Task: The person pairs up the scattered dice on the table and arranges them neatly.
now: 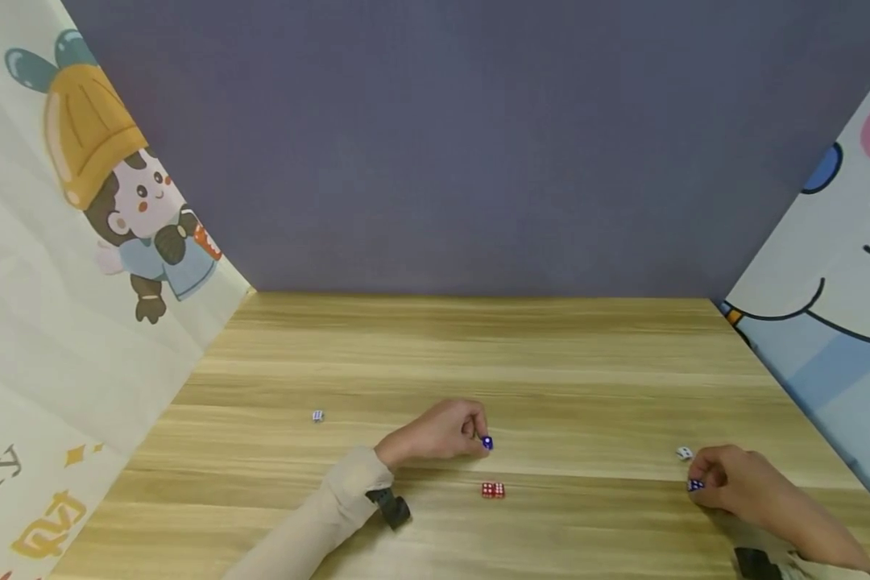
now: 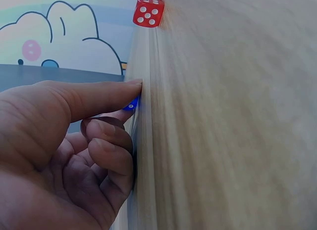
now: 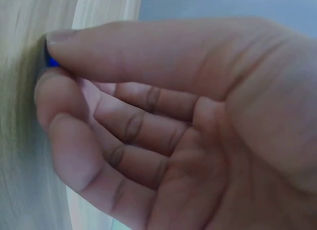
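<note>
My left hand [image 1: 442,431] pinches a blue die [image 1: 487,442] between thumb and index finger, low over the middle of the table. Only a sliver of that blue die [image 2: 131,106] shows in the left wrist view, behind the thumb. Farther right, my right hand [image 1: 750,485] holds another blue die [image 1: 695,485] at its fingertips, down at the wood. The right wrist view has most of this die hidden by the thumb and fingers. A white die [image 1: 685,453] lies just beyond the right fingertips. Two red dice [image 1: 493,490] sit side by side, nearer me than the left hand.
Another white die [image 1: 318,416] lies on the left part of the wooden table [image 1: 587,354]. A dark grey panel [image 1: 435,145] rises at the back edge. Printed cartoon sheets flank the table, one on the left [image 1: 14,266] and one on the right [image 1: 805,266].
</note>
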{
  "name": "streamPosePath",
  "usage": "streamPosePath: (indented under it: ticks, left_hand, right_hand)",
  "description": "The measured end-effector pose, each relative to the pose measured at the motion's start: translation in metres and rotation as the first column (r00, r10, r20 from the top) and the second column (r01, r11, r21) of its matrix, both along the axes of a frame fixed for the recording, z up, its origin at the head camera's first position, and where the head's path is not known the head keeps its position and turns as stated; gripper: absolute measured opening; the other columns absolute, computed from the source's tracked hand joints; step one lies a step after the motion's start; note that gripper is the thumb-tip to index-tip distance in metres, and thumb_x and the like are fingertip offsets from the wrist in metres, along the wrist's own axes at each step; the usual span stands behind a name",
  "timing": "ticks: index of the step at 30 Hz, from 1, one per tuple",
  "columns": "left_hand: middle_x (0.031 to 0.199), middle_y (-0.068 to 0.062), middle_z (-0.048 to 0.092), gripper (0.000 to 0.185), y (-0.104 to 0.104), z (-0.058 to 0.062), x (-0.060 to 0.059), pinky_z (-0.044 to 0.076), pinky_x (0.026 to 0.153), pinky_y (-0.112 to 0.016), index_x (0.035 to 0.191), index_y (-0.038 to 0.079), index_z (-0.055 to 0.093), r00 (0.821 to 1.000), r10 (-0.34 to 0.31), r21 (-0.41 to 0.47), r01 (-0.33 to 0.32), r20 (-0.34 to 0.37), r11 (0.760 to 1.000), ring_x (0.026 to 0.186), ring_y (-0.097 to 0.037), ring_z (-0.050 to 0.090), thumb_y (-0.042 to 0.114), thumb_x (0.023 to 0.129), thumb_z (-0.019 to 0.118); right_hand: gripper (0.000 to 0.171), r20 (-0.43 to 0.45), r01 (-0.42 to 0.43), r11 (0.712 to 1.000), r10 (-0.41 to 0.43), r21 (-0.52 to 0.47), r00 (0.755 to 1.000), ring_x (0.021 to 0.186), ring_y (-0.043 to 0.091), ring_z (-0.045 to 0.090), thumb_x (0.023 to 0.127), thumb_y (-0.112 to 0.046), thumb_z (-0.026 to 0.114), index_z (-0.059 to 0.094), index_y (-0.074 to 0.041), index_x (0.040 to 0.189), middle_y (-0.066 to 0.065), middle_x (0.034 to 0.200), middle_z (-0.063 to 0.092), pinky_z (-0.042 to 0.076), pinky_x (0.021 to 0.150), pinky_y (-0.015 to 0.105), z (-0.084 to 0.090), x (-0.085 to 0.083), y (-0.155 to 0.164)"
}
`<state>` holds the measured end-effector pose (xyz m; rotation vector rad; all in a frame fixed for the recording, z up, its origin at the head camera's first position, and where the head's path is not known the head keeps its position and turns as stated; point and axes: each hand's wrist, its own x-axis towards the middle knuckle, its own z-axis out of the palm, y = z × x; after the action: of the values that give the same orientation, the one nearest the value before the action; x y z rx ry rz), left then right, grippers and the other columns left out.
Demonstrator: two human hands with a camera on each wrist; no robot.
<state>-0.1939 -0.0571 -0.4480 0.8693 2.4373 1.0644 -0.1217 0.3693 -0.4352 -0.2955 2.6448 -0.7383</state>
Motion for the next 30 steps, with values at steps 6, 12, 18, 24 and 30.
streamPosePath:
  ticks: [6, 12, 18, 24, 30]
  left_hand:
    - [0.062, 0.007, 0.049, 0.019, 0.001, 0.0, 0.0, 0.035, 0.051, -0.018, 0.086, 0.011, 0.063, 1.0, 0.0, 0.004, 0.0, 0.004, 1.0, 0.053, -0.002, 0.042, 0.011, 0.082, 0.082]
    - [0.061, 0.007, 0.05, 0.018, 0.0, -0.001, -0.001, 0.034, 0.05, -0.018, 0.086, 0.011, 0.064, 1.0, 0.001, 0.001, -0.001, 0.009, 1.0, 0.052, -0.002, 0.041, 0.011, 0.083, 0.081]
    - [0.062, 0.007, 0.05, 0.017, 0.0, -0.001, -0.001, 0.034, 0.049, -0.018, 0.086, 0.012, 0.064, 1.0, -0.01, 0.01, 0.01, 0.014, 1.0, 0.052, -0.003, 0.041, 0.011, 0.083, 0.081]
    - [0.06, 0.007, 0.05, 0.018, 0.0, 0.0, -0.001, 0.034, 0.049, -0.018, 0.087, 0.011, 0.064, 1.0, -0.01, 0.008, 0.01, 0.016, 1.0, 0.051, -0.003, 0.041, 0.01, 0.082, 0.081]
    - [0.06, 0.007, 0.05, 0.017, -0.002, 0.0, -0.001, 0.033, 0.049, -0.018, 0.088, 0.01, 0.065, 1.0, -0.019, 0.01, 0.019, 0.004, 1.0, 0.051, -0.003, 0.04, 0.011, 0.083, 0.081]
  right_hand:
    - [0.012, -0.036, 0.023, 0.999, -0.022, 0.034, 0.999, 0.06, 0.005, 0.049, 0.086, -0.01, 0.075, 0.063, -0.011, 0.087, -0.003, 0.071, 0.057, 0.041, 0.056, 0.026, 0.001, 0.003, -0.005]
    - [0.012, -0.079, 0.058, 0.995, -0.051, 0.079, 0.996, 0.061, 0.005, 0.049, 0.085, -0.011, 0.076, 0.065, -0.012, 0.087, -0.005, 0.072, 0.058, 0.042, 0.056, 0.027, 0.002, 0.003, -0.012]
    - [0.012, -0.111, 0.063, 0.993, -0.052, 0.095, 0.992, 0.065, 0.002, 0.052, 0.085, -0.013, 0.076, 0.067, -0.01, 0.092, -0.006, 0.076, 0.062, 0.045, 0.057, 0.026, 0.005, 0.005, -0.016]
    - [0.011, -0.218, -0.007, 1.0, 0.008, 0.004, 0.976, 0.065, -0.001, 0.051, 0.085, -0.013, 0.076, 0.068, -0.011, 0.093, -0.007, 0.076, 0.06, 0.046, 0.056, 0.025, 0.007, 0.011, -0.031]
    - [0.013, -0.377, 0.027, 0.999, -0.038, -0.035, 0.925, 0.065, -0.001, 0.057, 0.082, -0.009, 0.079, 0.073, -0.009, 0.093, -0.009, 0.076, 0.065, 0.05, 0.056, 0.024, 0.01, 0.014, -0.065]
